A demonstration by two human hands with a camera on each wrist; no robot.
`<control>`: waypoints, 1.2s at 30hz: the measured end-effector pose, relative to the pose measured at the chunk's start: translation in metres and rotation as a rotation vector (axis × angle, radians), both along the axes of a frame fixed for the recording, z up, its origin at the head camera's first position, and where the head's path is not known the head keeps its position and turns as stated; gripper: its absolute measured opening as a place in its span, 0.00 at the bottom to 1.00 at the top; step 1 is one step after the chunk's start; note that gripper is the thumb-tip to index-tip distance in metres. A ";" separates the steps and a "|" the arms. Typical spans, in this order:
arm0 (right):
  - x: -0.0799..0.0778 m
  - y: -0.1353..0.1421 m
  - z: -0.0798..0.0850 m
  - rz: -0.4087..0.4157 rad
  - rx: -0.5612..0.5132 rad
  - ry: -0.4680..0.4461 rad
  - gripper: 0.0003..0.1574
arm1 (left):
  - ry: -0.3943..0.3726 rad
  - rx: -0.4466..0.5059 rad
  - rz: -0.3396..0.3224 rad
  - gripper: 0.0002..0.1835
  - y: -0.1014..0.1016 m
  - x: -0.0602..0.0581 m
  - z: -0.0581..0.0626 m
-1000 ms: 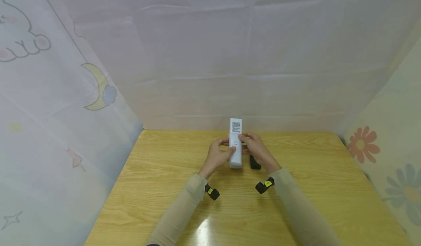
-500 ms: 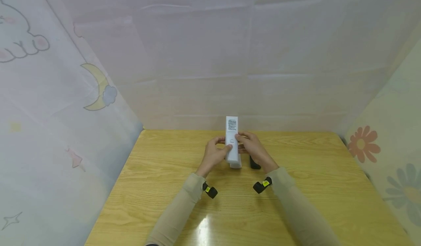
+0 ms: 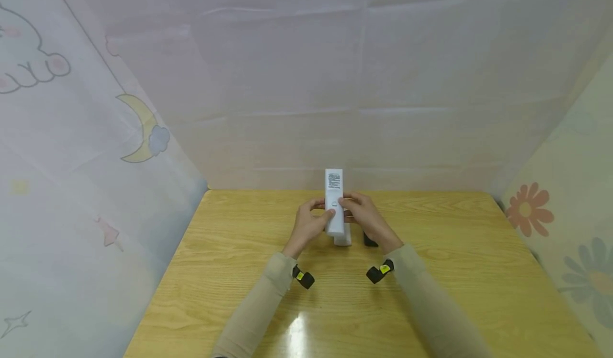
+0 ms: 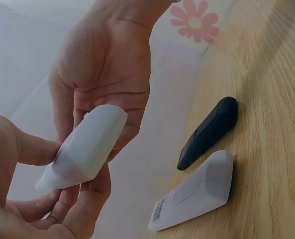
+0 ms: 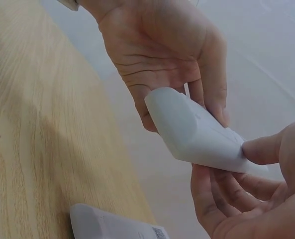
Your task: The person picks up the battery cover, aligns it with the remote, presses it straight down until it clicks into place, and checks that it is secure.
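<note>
A white remote control is held up over the table, its printed label and battery cover turned toward the head camera. My left hand grips its left side, thumb on the back. From the right, my right hand pinches it, with the thumb near the cover's catch. Both wrist views show the fingers curled beneath the held remote. Below lies a second white remote, partly hidden in the head view. Beside that one rests a black remote, also back side up.
The wooden table meets a pale cloth backdrop at its far edge. Printed cloth hangs on the left, and a flowered one on the right. Each wrist wears a small black camera.
Both hands have shifted slightly left together with the held white remote, uncovering more of the second white remote beneath. The grip looks the same, and the remotes on the table have stayed put.
</note>
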State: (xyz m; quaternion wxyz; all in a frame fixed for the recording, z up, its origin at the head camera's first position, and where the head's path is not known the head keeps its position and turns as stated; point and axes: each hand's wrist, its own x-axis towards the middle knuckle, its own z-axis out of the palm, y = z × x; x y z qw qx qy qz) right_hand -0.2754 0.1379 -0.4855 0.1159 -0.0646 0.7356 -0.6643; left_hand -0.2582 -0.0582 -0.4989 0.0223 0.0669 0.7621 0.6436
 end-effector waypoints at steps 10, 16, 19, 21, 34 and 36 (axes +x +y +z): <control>0.003 -0.003 -0.003 0.030 -0.011 0.021 0.34 | 0.009 0.005 -0.008 0.25 -0.007 0.001 0.003; 0.004 -0.006 -0.009 0.028 -0.016 0.032 0.35 | 0.003 0.003 -0.005 0.25 -0.011 0.002 0.003; 0.005 -0.007 -0.010 0.028 -0.020 0.037 0.36 | 0.001 0.005 0.003 0.25 -0.012 0.002 0.003; 0.006 -0.007 -0.009 0.027 -0.016 0.041 0.37 | 0.001 0.010 0.011 0.25 -0.013 0.002 0.003; 0.012 -0.015 -0.011 0.014 -0.098 0.072 0.39 | 0.007 0.036 0.020 0.27 -0.020 0.000 0.000; 0.012 -0.016 -0.012 0.010 -0.098 0.078 0.39 | 0.010 0.037 0.024 0.27 -0.021 0.000 -0.002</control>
